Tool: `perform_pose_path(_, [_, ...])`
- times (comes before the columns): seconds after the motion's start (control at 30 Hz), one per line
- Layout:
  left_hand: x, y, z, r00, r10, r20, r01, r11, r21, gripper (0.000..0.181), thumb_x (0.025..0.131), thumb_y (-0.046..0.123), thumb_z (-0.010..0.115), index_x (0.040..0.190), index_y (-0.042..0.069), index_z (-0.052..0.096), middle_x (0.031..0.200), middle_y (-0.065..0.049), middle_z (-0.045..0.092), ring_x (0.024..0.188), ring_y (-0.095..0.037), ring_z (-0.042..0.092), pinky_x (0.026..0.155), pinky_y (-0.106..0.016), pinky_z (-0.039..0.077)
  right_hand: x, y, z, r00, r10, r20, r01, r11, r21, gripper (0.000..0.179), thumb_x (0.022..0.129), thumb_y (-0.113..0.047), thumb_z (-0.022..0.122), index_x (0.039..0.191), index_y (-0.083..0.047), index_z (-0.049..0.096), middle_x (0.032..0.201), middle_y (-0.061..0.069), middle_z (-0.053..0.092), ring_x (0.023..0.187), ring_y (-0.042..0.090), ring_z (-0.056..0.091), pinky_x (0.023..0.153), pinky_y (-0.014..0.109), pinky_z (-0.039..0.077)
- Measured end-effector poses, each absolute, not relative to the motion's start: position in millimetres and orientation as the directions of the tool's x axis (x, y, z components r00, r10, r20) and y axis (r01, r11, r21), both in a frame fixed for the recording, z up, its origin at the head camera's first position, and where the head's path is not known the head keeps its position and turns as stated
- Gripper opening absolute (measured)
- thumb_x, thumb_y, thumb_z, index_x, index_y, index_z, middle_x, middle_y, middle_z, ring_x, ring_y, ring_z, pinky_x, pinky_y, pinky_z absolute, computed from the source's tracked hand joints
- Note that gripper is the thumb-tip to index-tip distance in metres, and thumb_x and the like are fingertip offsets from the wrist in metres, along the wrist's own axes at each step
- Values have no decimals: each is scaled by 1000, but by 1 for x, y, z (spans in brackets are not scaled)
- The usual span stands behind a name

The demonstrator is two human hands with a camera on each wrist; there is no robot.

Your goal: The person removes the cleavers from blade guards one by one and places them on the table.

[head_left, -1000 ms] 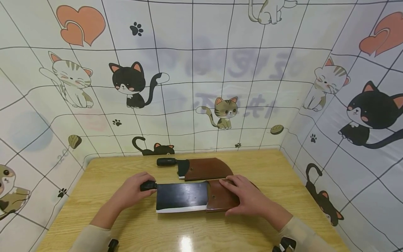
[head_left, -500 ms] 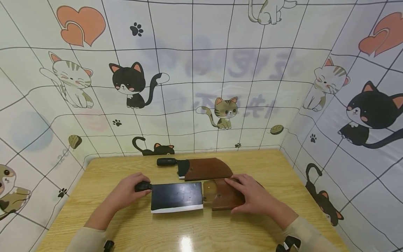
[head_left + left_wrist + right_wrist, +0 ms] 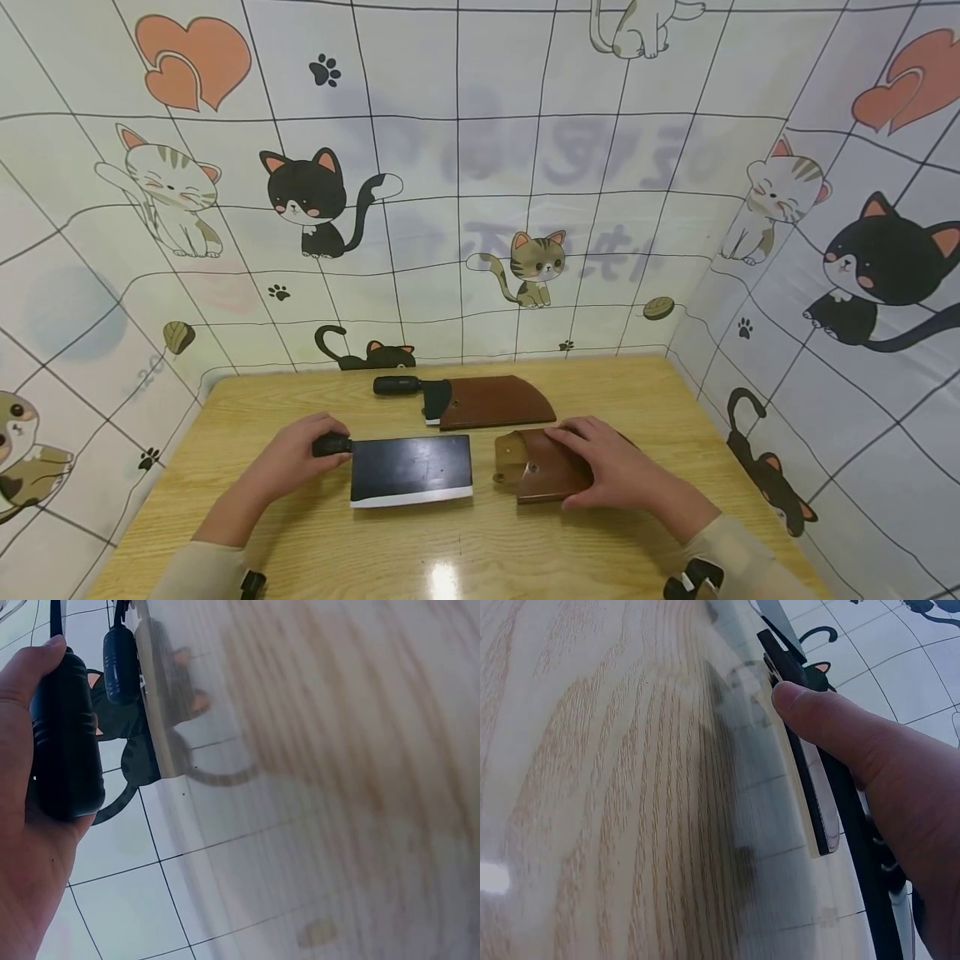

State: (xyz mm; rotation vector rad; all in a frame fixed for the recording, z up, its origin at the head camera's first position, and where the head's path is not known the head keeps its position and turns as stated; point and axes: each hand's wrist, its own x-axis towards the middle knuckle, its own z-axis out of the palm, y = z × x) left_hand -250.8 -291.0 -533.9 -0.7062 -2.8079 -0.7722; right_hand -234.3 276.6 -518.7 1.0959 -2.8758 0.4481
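My left hand (image 3: 298,454) grips the black handle (image 3: 330,444) of a cleaver. Its broad dark blade (image 3: 411,469), with a pale lower edge, lies bare and points right. In the left wrist view the fingers and palm wrap the ridged handle (image 3: 67,742). To the right, my right hand (image 3: 615,468) holds a brown leather sheath (image 3: 553,477), thumb at the near edge and fingers over the top. The sheath's tan open flap (image 3: 512,457) faces the blade, a small gap between them. The right wrist view shows the thumb of my right hand (image 3: 877,757) against a dark edge.
Behind them lies a second cleaver with a black handle (image 3: 397,385), its blade mostly inside a brown sheath (image 3: 498,402). All rest on a glossy wooden table (image 3: 375,554). A white sheet (image 3: 450,167) with printed cats surrounds the table's back and sides.
The cleaver has slid left out of the sheath with my left hand. My right hand has drawn the sheath slightly right, and a gap has opened between the two.
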Motion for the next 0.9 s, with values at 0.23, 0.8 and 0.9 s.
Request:
perform_pose_path(0.23, [-253, -296, -537, -878, 418, 234, 479, 754, 449, 27, 91, 29, 95, 111, 26, 76, 104, 15, 68, 92, -10, 64, 78, -37, 56, -235, 278, -521, -756, -642, 126, -650, 713, -263, 108, 76, -66, 97, 165, -22, 53, 156, 4, 53, 144, 31, 50, 113, 59, 48])
perform_pose_path(0.8, [-259, -298, -541, -879, 441, 181, 472, 752, 459, 24, 93, 30, 92, 110, 25, 76, 106, 16, 69, 97, -11, 66, 83, -41, 57, -241, 275, -534, -770, -634, 71, -625, 726, -286, 111, 76, -75, 91, 167, -25, 51, 158, 1, 51, 145, 28, 48, 116, 57, 46])
perform_pose_path(0.9, [-261, -298, -542, -880, 439, 178, 469, 755, 457, 24, 93, 30, 93, 110, 25, 76, 105, 15, 69, 96, -11, 66, 83, -40, 56, -241, 273, -534, -774, -631, 53, -615, 730, -297, 112, 76, -76, 91, 168, -25, 51, 158, 0, 51, 145, 27, 48, 116, 57, 45])
